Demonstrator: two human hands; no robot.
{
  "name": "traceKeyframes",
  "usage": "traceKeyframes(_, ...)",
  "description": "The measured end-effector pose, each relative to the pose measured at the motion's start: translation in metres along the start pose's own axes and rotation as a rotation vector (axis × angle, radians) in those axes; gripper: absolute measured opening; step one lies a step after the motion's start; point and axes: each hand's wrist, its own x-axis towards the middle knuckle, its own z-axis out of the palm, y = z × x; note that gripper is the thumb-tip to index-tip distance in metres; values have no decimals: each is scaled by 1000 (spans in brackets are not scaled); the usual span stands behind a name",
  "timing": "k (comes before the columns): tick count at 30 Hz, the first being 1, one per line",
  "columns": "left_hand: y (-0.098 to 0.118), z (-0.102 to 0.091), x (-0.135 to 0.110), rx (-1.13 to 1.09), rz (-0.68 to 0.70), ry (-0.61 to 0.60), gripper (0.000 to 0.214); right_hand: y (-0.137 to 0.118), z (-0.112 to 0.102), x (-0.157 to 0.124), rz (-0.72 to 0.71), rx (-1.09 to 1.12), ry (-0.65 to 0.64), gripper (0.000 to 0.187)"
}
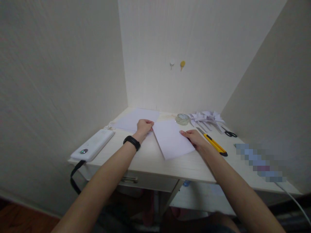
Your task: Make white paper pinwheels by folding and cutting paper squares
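A white sheet of paper (170, 139) is held between my two hands just over the white desk, turned at a slant. My left hand (145, 125) pinches its left edge near the top. At the right edge, my right hand (193, 137) grips the sheet between thumb and fingers. Behind my left hand, more white paper (132, 119) lies flat on the desk. A yellow utility knife (215, 144) with its blade out rests just right of my right hand. Beyond the held sheet sits a roll of clear tape (182, 119).
Folded white paper pieces (206, 118) are heaped at the back right, beside black-handled scissors (229, 132). A white device (93, 145) with a black strap lies at the left edge. A blurred-out object (259, 163) with a cable is on the right. Walls enclose the desk (145, 161).
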Motion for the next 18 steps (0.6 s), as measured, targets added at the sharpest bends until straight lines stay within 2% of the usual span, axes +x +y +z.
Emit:
traceKeyframes(6, -3, 0, 3, 30, 3, 12, 4, -5, 1, -4, -19, 16, 18, 52)
traceKeyframes(12, -5, -1, 6, 74, 26, 32, 5, -11, -4, -12, -24, 36, -78, 54)
traceKeyframes(18, -4, 0, 4, 81, 25, 16, 6, -6, -5, -15, -20, -4, -31, 56)
